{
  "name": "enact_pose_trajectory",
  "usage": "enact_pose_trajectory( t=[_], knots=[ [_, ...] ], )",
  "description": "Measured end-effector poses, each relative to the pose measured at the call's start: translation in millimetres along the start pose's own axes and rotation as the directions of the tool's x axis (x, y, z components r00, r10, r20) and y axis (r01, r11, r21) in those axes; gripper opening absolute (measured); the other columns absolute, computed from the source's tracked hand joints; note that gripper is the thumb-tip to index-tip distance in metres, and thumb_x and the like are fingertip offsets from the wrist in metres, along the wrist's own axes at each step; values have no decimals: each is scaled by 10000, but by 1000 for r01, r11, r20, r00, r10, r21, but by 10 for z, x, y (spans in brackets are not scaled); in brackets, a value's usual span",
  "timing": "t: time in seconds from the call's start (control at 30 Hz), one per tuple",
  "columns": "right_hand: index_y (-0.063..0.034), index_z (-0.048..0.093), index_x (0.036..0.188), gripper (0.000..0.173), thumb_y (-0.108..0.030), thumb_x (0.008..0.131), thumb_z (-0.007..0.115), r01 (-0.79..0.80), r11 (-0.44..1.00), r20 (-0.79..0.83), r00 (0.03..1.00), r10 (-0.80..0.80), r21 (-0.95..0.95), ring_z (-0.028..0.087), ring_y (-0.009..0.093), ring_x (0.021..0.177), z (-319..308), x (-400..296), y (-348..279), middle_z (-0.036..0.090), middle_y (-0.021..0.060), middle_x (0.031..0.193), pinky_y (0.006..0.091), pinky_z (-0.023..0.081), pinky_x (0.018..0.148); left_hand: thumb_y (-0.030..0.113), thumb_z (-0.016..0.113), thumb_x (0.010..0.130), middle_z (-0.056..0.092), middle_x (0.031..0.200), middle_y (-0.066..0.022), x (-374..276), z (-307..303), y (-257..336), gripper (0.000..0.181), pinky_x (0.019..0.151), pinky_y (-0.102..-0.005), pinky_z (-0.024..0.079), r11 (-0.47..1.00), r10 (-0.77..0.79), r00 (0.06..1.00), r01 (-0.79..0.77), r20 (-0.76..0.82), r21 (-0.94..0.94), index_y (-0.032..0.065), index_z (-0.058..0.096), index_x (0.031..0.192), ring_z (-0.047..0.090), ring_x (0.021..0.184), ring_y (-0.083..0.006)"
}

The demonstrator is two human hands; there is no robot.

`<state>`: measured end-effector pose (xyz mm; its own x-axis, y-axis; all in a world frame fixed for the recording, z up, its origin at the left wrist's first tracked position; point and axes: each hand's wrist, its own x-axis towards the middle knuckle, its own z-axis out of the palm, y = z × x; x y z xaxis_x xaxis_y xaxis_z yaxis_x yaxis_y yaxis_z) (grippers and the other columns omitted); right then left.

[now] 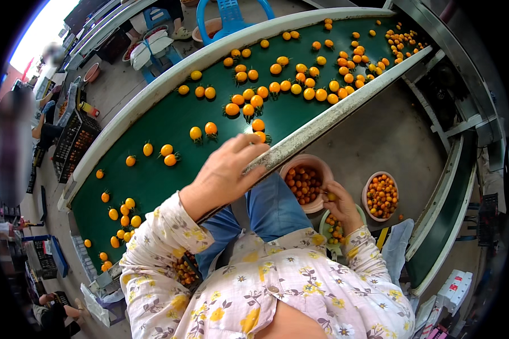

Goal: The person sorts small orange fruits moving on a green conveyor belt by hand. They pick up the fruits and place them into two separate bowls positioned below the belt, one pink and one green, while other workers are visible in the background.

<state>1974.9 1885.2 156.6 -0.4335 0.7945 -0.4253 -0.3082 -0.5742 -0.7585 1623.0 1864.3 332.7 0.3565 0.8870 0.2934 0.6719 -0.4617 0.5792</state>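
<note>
Many orange and yellow cherry tomatoes, some with green calyxes, lie on a green conveyor belt. My left hand reaches over the near rail, thumb and fingers apart, fingertips beside an orange tomato at the belt's edge. Nothing shows in its grasp. Lower right, my right hand pinches a small yellowish cherry tomato between thumb and fingers. It is above a light green container of mixed-colour tomatoes and beside a pink bucket part full of darker orange-red ones.
The worn white near rail runs between my body and the belt. A pink basin of orange tomatoes is on the floor at right. Beyond the far rail stand a blue plastic chair and black crates. Other people sit at far left.
</note>
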Motion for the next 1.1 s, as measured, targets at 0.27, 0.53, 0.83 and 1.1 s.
enact_pose_trajectory(
  t=[0.27, 0.53, 0.83, 1.1],
  knots=[
    [-60, 593, 968, 106, -158, 926, 593, -53, 868, -539, 765, 352, 493, 609, 198, 792, -2385, -432, 1271, 619, 102, 933, 328, 545, 628, 70, 627, 854, 590, 1230, -135, 82, 51, -387, 345, 1012, -376, 380, 988, -146, 988, 143, 50, 59, 45, 611, 1198, 537, 1165, -302],
    [-50, 515, 1235, 370, -256, 930, 547, -35, 869, -671, 621, 406, 493, 672, 341, 921, -3138, -848, 1867, 623, 218, 1147, 368, 596, 662, 46, 644, 855, 490, 1329, -154, 413, 236, -454, 445, 1053, -388, 382, 995, -94, 988, 96, 126, -8, 77, 566, 1292, 484, 1240, -309],
    [-111, 528, 1173, 272, -216, 928, 583, -262, 965, -500, 831, 243, 35, 585, 212, 815, -2589, 130, 869, 589, 77, 992, 340, 533, 682, 218, 612, 905, 576, 1107, -143, 277, 251, -708, 184, 928, -422, 433, 994, 90, 993, -94, 74, 57, 76, 674, 1005, 533, 1073, -317],
    [-18, 558, 1248, 409, -321, 973, 559, 168, 511, -155, 834, -530, -843, 615, 202, 962, -598, 535, -1097, 640, 99, 1099, 317, 497, 809, 237, 554, 812, 661, 981, -135, 501, 430, -661, 243, 888, -429, 474, 990, -33, 998, 26, 51, 139, 92, 717, 918, 579, 1045, -322]
  ],
)
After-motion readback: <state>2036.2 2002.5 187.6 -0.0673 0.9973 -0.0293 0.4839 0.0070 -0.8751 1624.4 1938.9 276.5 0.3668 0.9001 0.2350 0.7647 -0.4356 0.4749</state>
